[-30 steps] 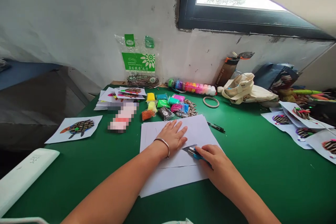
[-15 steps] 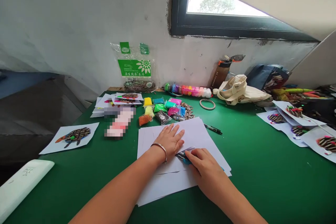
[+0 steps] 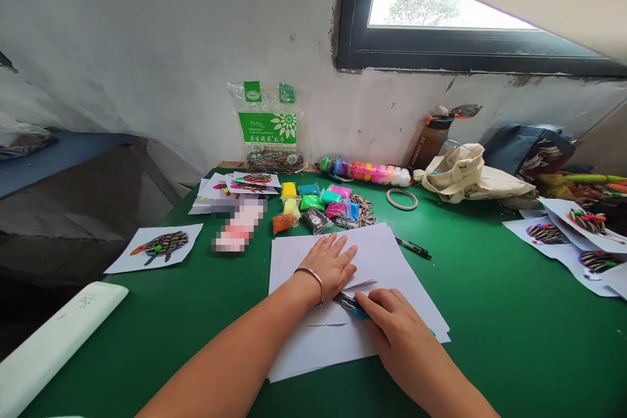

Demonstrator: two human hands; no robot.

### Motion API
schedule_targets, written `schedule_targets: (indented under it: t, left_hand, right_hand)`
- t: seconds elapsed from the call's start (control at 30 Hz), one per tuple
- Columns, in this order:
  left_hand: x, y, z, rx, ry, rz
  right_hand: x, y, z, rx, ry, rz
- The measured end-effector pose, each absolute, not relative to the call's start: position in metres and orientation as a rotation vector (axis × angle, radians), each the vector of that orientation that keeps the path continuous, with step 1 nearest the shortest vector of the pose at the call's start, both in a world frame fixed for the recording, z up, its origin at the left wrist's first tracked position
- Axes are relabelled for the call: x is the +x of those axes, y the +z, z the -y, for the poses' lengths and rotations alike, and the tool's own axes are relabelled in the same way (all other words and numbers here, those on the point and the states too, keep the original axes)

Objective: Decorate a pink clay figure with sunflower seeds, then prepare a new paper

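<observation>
My left hand [image 3: 329, 269] lies flat with spread fingers on white paper [image 3: 298, 356], a bracelet [image 3: 316, 279] at its wrist. My right hand [image 3: 394, 320] is wrapped round a blue utility knife [image 3: 353, 305], its front end low against the sheet just right of my left wrist. A cut strip of paper [image 3: 361, 283] lifts a little between the two hands. Another slit crosses the paper below the knife. Several sheets appear stacked, with uneven edges. The blade's very tip is hard to make out.
Beyond the paper lie a black pen [image 3: 414, 247], colored clay packets [image 3: 311, 202], sunflower seeds [image 3: 363, 209] and a tape ring [image 3: 401, 199]. Seed pictures lie left [image 3: 157, 249] and right [image 3: 546, 233]. A white case [image 3: 63, 326] occupies the near left; a bottle [image 3: 431, 140] stands behind.
The camera view has turned slightly left, so everything sits further right. My right hand has drawn the knife a short way toward me; my left hand stays pressed on the paper.
</observation>
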State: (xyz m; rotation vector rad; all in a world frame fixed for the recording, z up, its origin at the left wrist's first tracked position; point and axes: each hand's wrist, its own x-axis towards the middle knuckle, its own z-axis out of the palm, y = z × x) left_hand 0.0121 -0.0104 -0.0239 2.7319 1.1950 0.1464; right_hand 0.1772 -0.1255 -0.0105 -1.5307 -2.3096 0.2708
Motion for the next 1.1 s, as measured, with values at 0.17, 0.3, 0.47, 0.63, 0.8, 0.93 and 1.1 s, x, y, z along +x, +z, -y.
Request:
schedule_targets:
  t: [0.17,0.3,0.47,0.63,0.8,0.93,1.1]
  left_hand:
    - [0.012,-0.023,0.010,2.724,0.146,-1.198]
    - [0.013,-0.021,0.009,2.719,0.142,-1.195]
    - [0.013,-0.021,0.009,2.715,0.138,-1.192]
    - [0.014,-0.019,0.007,2.707,0.117,-1.182]
    - [0.014,-0.017,0.003,2.693,0.115,-1.162]
    - [0.014,-0.017,0.002,2.693,0.109,-1.147]
    - [0.014,-0.017,0.001,2.695,0.103,-1.133]
  right_hand:
    - [0.172,-0.011,0.125,-1.534,0.223,2.291]
    - [0.170,-0.011,0.125,-1.513,0.221,2.280]
    - [0.164,-0.010,0.126,-1.524,0.201,2.264]
    - [0.163,-0.010,0.128,-1.525,0.245,2.284]
    - [0.160,-0.004,0.126,-1.561,0.287,2.308]
    - [0.155,-0.001,0.124,-1.556,0.318,2.321]
    - [0.152,-0.001,0.125,-1.564,0.335,2.321]
